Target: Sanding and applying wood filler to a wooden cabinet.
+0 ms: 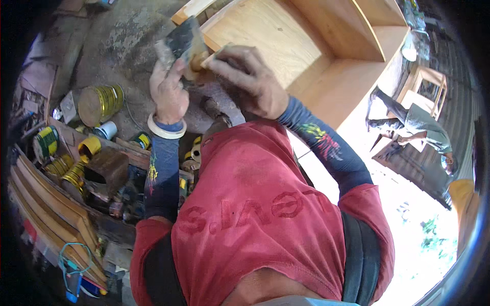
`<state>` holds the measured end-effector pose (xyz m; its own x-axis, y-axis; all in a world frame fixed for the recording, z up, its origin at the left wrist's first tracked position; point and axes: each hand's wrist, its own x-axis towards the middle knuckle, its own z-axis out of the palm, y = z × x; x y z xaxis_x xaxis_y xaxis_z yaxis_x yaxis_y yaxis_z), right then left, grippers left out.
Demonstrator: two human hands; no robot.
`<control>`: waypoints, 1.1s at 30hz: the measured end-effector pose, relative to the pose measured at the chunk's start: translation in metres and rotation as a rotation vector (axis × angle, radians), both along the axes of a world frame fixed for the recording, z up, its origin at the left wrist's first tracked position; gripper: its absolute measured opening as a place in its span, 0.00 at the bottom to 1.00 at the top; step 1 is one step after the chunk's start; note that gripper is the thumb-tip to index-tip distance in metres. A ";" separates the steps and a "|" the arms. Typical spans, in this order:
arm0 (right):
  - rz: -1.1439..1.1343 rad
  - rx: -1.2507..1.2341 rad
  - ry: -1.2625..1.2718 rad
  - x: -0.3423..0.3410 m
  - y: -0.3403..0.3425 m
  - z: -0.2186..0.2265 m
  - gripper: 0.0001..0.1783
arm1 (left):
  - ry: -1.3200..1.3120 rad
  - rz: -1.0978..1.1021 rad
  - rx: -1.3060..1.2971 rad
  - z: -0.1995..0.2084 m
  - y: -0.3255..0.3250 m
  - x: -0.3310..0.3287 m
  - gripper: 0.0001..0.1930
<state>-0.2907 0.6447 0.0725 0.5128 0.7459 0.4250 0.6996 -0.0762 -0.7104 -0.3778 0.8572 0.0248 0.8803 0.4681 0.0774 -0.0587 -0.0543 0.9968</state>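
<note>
Up in front of my chest, my left hand [170, 94] grips a dark flat plate [184, 40], which is tilted and has pale smears on its edge. Tan, paste-like stuff [198, 60] shows on the plate's near corner. My right hand [252, 81] is closed, its fingers pinching a thin pale flat piece [218, 53] against or just beside that corner. Motion blurs both hands, so the exact kind of either held thing is unclear. Just beyond my right hand stands an open wooden cabinet [326, 84] with bare plywood panels and dividers.
To the left, a large round tin [95, 105], a white cup-shaped container [107, 129] and yellow cans [90, 147] crowd a cluttered bench. Curved wooden boards [48, 204] lie at lower left. Another person [421, 125] is at the far right, near a wooden frame [426, 89].
</note>
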 end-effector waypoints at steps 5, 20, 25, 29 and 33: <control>-0.197 -0.463 -0.242 0.021 -0.053 -0.033 0.31 | 0.123 -0.060 -0.161 0.037 -0.007 0.040 0.15; -1.426 -0.245 -0.109 -0.023 -0.317 -0.055 0.28 | 0.316 -0.170 -0.328 -0.055 0.118 0.195 0.15; -1.754 -0.531 -0.162 -0.106 -0.420 -0.226 0.26 | 0.742 -0.723 -0.387 -0.103 0.074 0.270 0.19; -1.700 -0.190 0.054 -0.061 -0.408 -0.181 0.24 | 0.710 -0.739 -0.325 -0.102 0.092 0.240 0.19; -1.832 -0.068 0.233 -0.080 -0.514 -0.232 0.25 | 0.761 -0.790 -0.357 -0.095 0.010 0.179 0.18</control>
